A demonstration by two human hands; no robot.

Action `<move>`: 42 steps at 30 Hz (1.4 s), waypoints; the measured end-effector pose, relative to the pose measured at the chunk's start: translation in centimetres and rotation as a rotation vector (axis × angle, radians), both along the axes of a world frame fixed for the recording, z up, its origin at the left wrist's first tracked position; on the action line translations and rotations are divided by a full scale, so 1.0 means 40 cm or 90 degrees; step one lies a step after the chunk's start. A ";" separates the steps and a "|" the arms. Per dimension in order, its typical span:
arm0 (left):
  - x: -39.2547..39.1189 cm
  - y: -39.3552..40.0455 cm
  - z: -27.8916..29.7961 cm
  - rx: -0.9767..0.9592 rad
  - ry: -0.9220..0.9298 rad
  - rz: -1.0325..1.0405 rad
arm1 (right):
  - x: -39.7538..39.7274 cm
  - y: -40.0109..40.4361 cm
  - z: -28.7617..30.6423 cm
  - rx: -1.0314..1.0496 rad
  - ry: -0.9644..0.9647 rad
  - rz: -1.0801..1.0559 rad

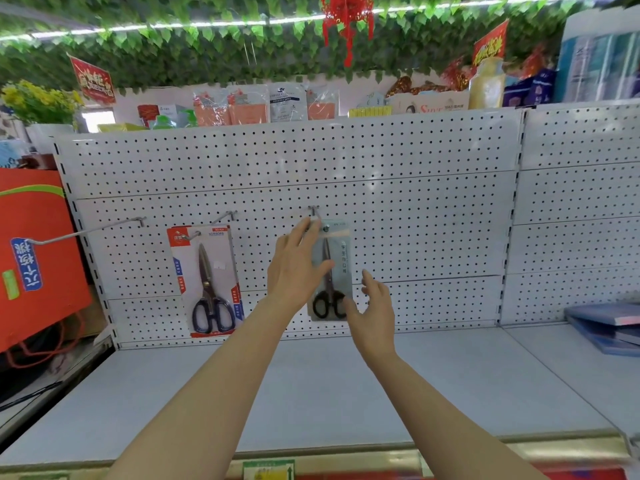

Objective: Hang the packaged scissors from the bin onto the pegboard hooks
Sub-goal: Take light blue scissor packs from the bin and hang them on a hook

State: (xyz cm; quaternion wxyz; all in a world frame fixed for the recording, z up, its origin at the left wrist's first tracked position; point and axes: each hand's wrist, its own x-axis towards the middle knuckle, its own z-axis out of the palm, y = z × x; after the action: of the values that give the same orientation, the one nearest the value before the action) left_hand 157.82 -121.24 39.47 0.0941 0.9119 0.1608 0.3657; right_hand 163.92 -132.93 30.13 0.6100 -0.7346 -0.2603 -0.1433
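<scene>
Head view:
Pegboard (pixel 381 202): white, perforated, behind a pale shelf (pixel 311 393).
Grey scissors pack (pixel 334 271): hangs on the middle hook (pixel 313 211), black handles at bottom, card upright.
L hand (pixel 294 271): fingers straight, spread over the pack's left side, fingertips up near the hook; thumb lies across the card. Grip apart, not curled round anything.
R hand (pixel 375 306): fingers relaxed, loose, by the pack's lower right edge near the handles; touching or just off, can't tell. Grip apart.
Red-white scissors pack (pixel 207 282): hangs on next hook to the left, tilted a bit, dark blue handles down.
Long hook (pixel 86 232): far left, bare.
Red bag (pixel 34 254): left of board.
Blue folders (pixel 609 327): stacked on shelf, far right.
</scene>
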 end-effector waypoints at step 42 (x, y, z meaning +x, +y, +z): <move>-0.137 -1.069 -1.283 -0.114 0.671 -0.058 | -0.109 -1.245 -0.864 -0.686 -0.136 -0.164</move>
State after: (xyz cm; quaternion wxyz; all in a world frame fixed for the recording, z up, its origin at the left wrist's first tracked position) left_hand 152.34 -163.98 -11.84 0.0935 0.9664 0.1772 -0.1610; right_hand 159.56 -182.75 -4.43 0.0963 -0.9495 -0.2652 -0.1370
